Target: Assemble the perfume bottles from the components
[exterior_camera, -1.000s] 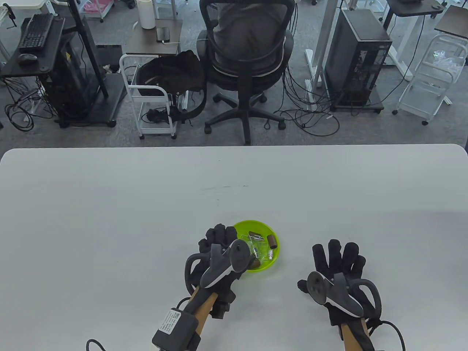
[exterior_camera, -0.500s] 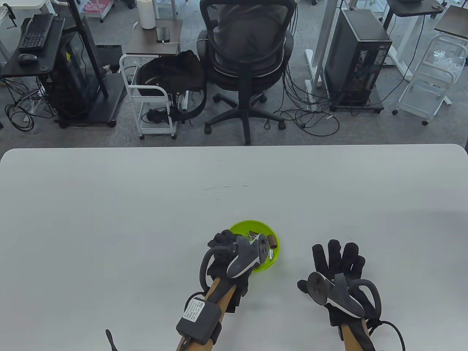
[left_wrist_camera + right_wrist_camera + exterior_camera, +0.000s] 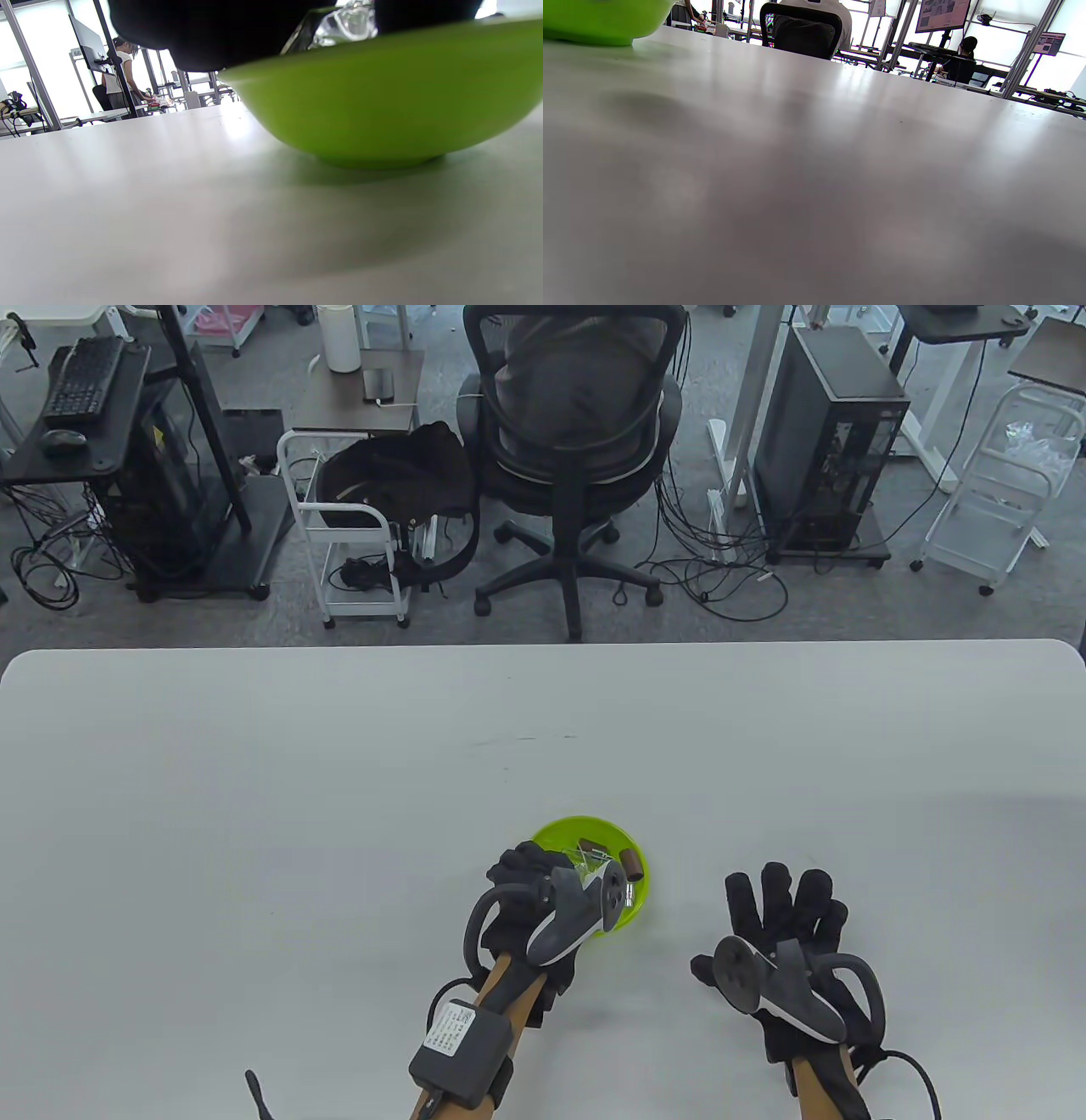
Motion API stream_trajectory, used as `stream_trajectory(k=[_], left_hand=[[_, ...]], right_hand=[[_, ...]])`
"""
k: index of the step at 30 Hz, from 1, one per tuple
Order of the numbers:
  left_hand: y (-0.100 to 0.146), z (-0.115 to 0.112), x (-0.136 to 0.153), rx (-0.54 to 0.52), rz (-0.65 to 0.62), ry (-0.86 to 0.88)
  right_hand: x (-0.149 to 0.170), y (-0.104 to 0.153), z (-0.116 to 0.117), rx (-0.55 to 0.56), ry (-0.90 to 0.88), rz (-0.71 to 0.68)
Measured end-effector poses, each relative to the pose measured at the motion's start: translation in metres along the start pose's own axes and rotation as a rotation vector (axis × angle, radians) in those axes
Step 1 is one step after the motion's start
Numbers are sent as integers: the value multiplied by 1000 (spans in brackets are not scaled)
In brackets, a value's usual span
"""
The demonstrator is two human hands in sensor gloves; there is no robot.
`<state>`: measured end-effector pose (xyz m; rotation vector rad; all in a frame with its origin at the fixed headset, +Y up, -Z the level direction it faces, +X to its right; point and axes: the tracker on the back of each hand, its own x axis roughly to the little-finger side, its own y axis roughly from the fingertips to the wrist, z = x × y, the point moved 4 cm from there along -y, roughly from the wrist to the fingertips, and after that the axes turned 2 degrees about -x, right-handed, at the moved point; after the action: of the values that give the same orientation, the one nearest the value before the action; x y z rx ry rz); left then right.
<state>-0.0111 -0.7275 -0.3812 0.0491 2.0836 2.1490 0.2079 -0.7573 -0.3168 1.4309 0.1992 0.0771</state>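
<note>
Hands came in from the near edge of the white table (image 3: 254, 780), both in black sensor gloves with a grey tracker on the back. Nearest lay the right hand (image 3: 785, 933), flat on the tabletop with its fingers straight and spread, holding nothing, well to the right of the green bowl (image 3: 632, 912). The right wrist view showed only bare table surface close up, with a corner of the bowl at its upper left.

Slightly farther in, the left hand (image 3: 530, 891) reached over the near left rim of the bowl, its fingers bent down into it. The tracker hid the fingertips in the table view, so whether they pinched anything could not be told. In the left wrist view the dark glove filled the top edge just above the rim, and a clear glassy piece (image 3: 348, 23) showed right beside the fingers; contact between them could not be made out.

Inside the bowl lay the perfume bottle components: a brown cylindrical cap (image 3: 631, 863) near the right rim, another small brown piece (image 3: 587, 846) toward the far side, and clear and silvery parts (image 3: 629, 893) partly under the tracker.

Beyond the far table edge stood a black office chair (image 3: 573, 432) with someone seated, their back to the table.
</note>
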Motion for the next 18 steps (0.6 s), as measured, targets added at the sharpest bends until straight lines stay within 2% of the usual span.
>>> stream_trajectory(k=[4, 6, 10, 13, 18], left_hand=[[10, 18, 9, -125, -34, 39], [19, 31, 19, -221, -49, 58], [35, 42, 43, -302, -46, 123], [45, 38, 60, -323, -37, 146], [58, 12, 88, -295, -5, 188]], right_hand=[[0, 0, 0, 1, -4, -3], [-1, 0, 1, -2, -4, -5], [-1, 0, 1, -5, -13, -13], [-2, 0, 2, -7, -9, -15], [-5, 0, 1, -5, -16, -25]])
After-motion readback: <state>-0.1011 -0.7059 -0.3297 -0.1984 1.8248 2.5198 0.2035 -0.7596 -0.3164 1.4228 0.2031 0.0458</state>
